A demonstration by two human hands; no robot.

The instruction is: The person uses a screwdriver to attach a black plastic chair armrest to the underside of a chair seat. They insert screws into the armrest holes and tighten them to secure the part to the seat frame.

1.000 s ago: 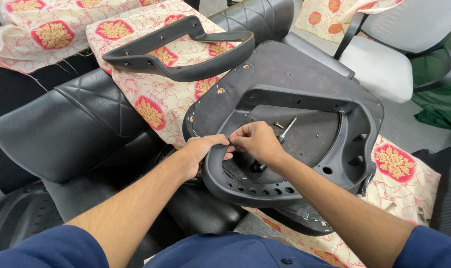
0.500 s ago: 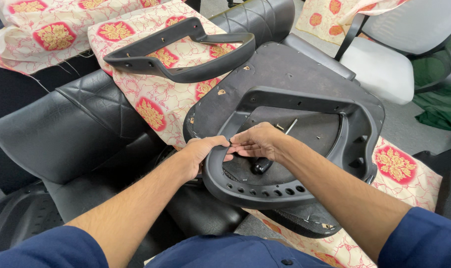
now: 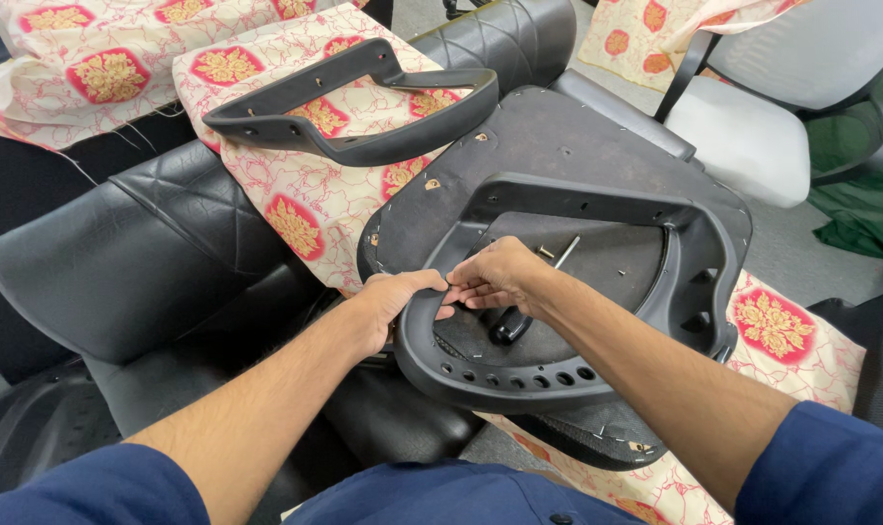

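Change: since a second ago the right hand [image 3: 495,277] has slid left along the frame [image 3: 519,374] rim to meet the left hand [image 3: 388,306].
Fingers: both sets pressed together — pinching the rim.
Frame: lying on the upturned seat [image 3: 548,146].
Loose: screws [image 3: 546,253] inside — untouched.

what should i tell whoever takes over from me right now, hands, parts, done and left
Left hand: gripping the left rim of the black plastic armrest frame, fingers curled over its edge.
Right hand: at the same spot on the rim, fingertips pinched close to the left hand; what they pinch is too small to tell.
Parts: the frame lies on the upturned seat base. A loose bolt and a black-handled tool lie inside the frame. A second armrest frame rests apart on the patterned cloth.
Done: frame placed on the base.
Left: the bolt lies loose, not yet driven in; second frame not fitted.
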